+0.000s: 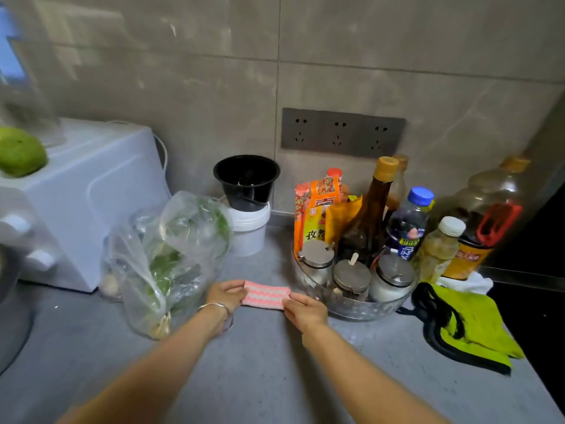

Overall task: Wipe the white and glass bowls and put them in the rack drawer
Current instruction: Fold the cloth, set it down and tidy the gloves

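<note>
Head view: a pink-and-white zigzag cloth, folded into a narrow strip, is stretched between the two hands low over the grey tabletop. Whether it rests on the surface or hangs just above it cannot be told. The left hand, with a bracelet at the wrist, pinches the strip's left short end. The right hand pinches the right short end, fingers curled over the edge. The cloth's long axis runs left to right, and its right end sits slightly nearer the camera than its left. Its broad face is turned up.

Just right of the cloth and the right hand stands a round glass tray. It holds three lidded jars at the front, with bottles and packets behind. A green cloth with a black edge lies further right. Just left of the left hand is a clear bag of greens. Behind the bag, a black bowl sits on a white tub against the tiled wall, below a socket strip. At far left a white appliance carries a green fruit.
</note>
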`<state>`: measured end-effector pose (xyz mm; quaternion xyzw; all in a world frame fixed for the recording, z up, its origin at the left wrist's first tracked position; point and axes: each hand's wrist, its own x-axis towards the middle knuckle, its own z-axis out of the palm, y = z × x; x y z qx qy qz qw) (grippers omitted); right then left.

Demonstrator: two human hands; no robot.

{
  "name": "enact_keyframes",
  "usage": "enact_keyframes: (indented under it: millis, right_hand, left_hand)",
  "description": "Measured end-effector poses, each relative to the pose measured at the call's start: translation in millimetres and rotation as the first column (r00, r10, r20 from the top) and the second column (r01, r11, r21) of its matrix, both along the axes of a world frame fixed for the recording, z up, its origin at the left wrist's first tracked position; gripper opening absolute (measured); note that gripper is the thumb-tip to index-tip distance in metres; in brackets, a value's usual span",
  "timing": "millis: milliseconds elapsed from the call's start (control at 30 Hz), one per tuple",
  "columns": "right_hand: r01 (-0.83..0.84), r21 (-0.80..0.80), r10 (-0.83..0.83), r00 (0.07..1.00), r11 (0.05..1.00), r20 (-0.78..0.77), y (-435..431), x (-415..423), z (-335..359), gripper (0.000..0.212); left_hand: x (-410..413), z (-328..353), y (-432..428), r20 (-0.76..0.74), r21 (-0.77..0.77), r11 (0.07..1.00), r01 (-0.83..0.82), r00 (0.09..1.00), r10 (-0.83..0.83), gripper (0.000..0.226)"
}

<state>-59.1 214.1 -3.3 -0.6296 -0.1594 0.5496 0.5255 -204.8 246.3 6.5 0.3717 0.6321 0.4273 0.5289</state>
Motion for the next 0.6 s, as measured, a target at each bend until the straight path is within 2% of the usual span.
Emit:
enact_keyframes:
  millis: [133,233,300,333,400,433,500,533,567,600]
  right_hand:
    - [-0.028,-0.006,0.028,0.996,1.0,-0.088,-21,14,15,0.029]
    - [-0.187,-0.016,0.186,0.982,0.982,-0.032,-58,40,29,0.019]
    - [-0.263,0.024,0.262,0.963,0.964,0.057,-86,68,40,0.011]
    - [-0.265,0.069,0.255,0.958,0.962,0.133,-99,87,45,0.016]
    - [-0.199,0.171,0.127,0.925,0.965,0.358,-117,131,53,0.026]
    - [-0.154,0.217,0.024,0.864,0.964,0.503,-123,154,57,0.026]
    - [-0.094,0.244,-0.132,0.632,0.965,0.764,-126,200,57,0.014]
    - [-0.067,0.185,-0.129,0.491,0.98,0.861,-123,221,56,0.021]
    - [-0.054,0.077,-0.052,0.36,0.996,0.931,-117,240,52,0.042]
    - [-0.04,-0.061,0.07,0.287,0.997,0.955,-112,256,47,0.06]
  left_hand:
    - [-5,3,-6,-0.063,0.035,0.999,-0.038,0.997,0.04,0.033]
    - [6,15,-28,-0.146,0.188,0.982,-0.034,0.987,0.063,0.033]
    - [25,22,-49,-0.207,0.275,0.959,0.067,0.978,-0.009,0.028]
    - [37,25,-60,-0.227,0.299,0.947,0.117,0.973,-0.048,0.025]
    - [60,26,-79,-0.217,0.313,0.934,0.171,0.97,-0.105,0.024]
    - [71,25,-87,-0.2,0.304,0.936,0.18,0.972,-0.122,0.025]
    - [93,19,-101,-0.168,0.285,0.939,0.194,0.974,-0.151,0.026]
    - [103,15,-107,-0.157,0.284,0.937,0.205,0.974,-0.166,0.026]
    - [113,12,-113,-0.152,0.282,0.935,0.215,0.972,-0.177,0.026]
    - [122,9,-118,-0.14,0.294,0.931,0.217,0.973,-0.183,0.024]
